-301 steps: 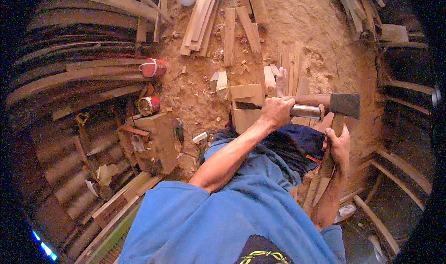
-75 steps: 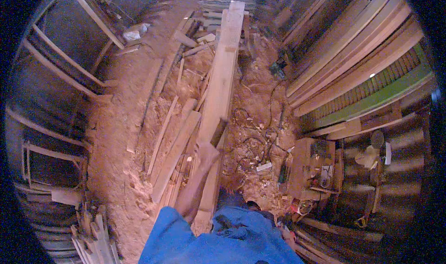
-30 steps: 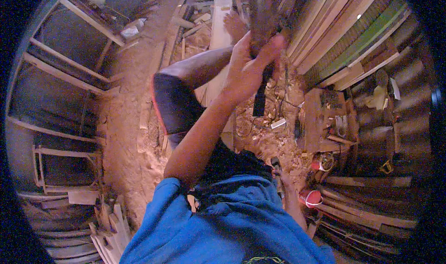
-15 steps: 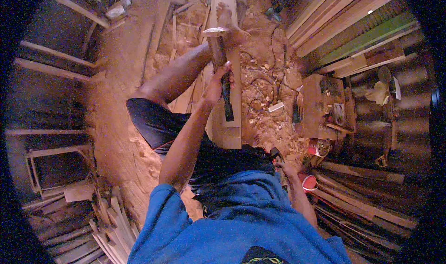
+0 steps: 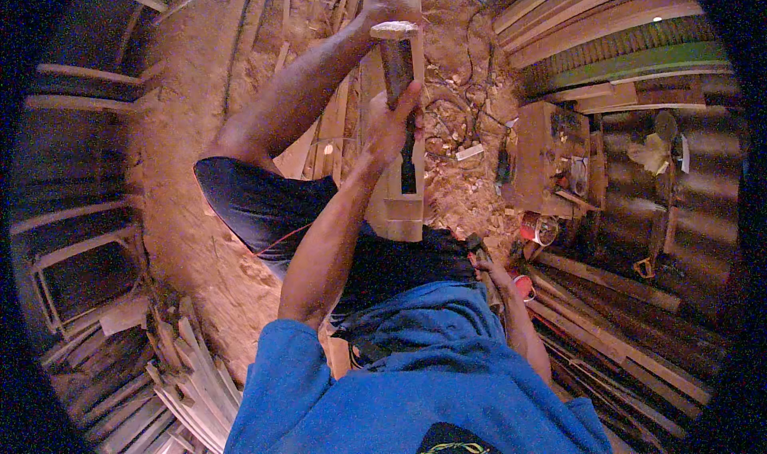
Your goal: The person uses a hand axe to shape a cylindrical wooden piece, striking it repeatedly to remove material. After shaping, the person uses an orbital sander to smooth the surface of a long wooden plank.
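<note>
My left hand [image 5: 391, 128] is wrapped round a chisel [image 5: 397, 66] with a thick handle and a pale, flattened butt end. Its dark blade points back toward me, with the tip over the near part of a long wooden beam [image 5: 406, 228]. A rectangular mark or shallow recess [image 5: 403, 209] shows on the beam just beyond that tip. Whether the edge touches the wood, I cannot tell. Low beside my right hip, my right hand [image 5: 495, 272] grips a hammer [image 5: 477, 248] with a dark head; its handle is partly hidden. My bare left leg [image 5: 296, 94] bends alongside the beam.
Wood chips and a dark cable [image 5: 471, 106] litter the ground right of the beam. Beyond them stand a wooden box [image 5: 535, 158] and a red-and-white bucket [image 5: 539, 228]. Planks are stacked at upper right [image 5: 591, 22], lower right [image 5: 631, 342] and lower left [image 5: 192, 390].
The view has shifted slightly. My left hand and the chisel have moved a little to the right over the beam, the butt end most. My right hand stays low at my hip with the hammer.
</note>
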Available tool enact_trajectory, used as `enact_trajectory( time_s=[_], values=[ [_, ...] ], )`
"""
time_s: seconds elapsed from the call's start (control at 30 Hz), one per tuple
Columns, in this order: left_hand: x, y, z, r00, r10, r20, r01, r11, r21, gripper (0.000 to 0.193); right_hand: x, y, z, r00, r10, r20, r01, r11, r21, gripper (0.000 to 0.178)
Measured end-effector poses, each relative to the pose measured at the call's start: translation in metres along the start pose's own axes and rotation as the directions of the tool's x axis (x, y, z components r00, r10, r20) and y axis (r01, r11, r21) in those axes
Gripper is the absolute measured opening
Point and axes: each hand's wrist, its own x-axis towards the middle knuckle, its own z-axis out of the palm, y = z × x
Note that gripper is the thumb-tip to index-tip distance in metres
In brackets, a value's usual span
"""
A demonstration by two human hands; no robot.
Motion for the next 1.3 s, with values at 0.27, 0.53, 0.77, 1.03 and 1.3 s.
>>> enact_trajectory(
  time_s=[0.27,0.53,0.77,1.03,1.3],
  values=[
    [-0.008,0.003,0.000,1.000,-0.010,0.011,0.009,0.998,0.064,0.045,-0.007,-0.001,0.005,0.999,0.031,0.013,-0.032,0.992,0.125,0.025],
    [0.001,0.002,-0.002,0.999,-0.006,0.031,0.005,1.000,0.023,0.043,0.008,0.012,-0.005,0.998,0.064,-0.026,-0.060,0.991,0.118,0.036],
    [-0.007,0.011,-0.001,1.000,0.009,0.008,-0.010,0.995,0.101,0.041,0.011,0.015,-0.001,0.993,0.015,-0.117,0.002,0.990,0.145,0.020],
    [-0.001,0.004,-0.001,0.999,0.029,0.030,-0.029,1.000,0.009,0.042,0.002,0.003,0.003,0.999,0.023,-0.041,-0.016,0.985,0.170,0.020],
    [-0.015,0.012,0.008,0.994,0.096,-0.044,-0.082,0.965,0.249,0.040,0.004,0.008,-0.002,1.000,0.027,-0.009,-0.025,0.986,0.166,0.027]
  ],
)
